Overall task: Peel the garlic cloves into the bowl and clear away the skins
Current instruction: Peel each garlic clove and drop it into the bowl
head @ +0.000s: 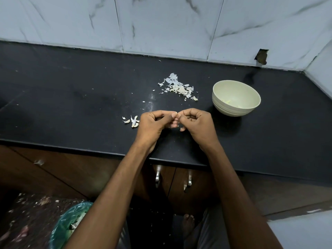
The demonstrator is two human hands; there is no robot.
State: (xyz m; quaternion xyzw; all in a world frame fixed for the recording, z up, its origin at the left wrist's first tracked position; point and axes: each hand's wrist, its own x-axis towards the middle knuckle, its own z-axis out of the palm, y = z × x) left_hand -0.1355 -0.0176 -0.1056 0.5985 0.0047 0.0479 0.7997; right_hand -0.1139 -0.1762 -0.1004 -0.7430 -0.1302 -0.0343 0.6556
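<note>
- Head view: a green plastic-lined bin (71, 223) stands on the floor, nearest.
- Left hand (154, 125) and right hand (196, 125) meet over the black stone table (71, 105), fingers curled, pinching something too small to identify.
- Unpeeled white garlic cloves (133, 121) lie just left.
- Papery white skins (179, 88) are heaped beyond.
- A pale cream ribbed bowl (236, 97) stands right.

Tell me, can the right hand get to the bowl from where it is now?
Probably yes. The bowl stands on the counter just beyond and to the right of the right hand, with only bare counter between them. The hand is busy, though, fingers curled against the left hand.
</note>
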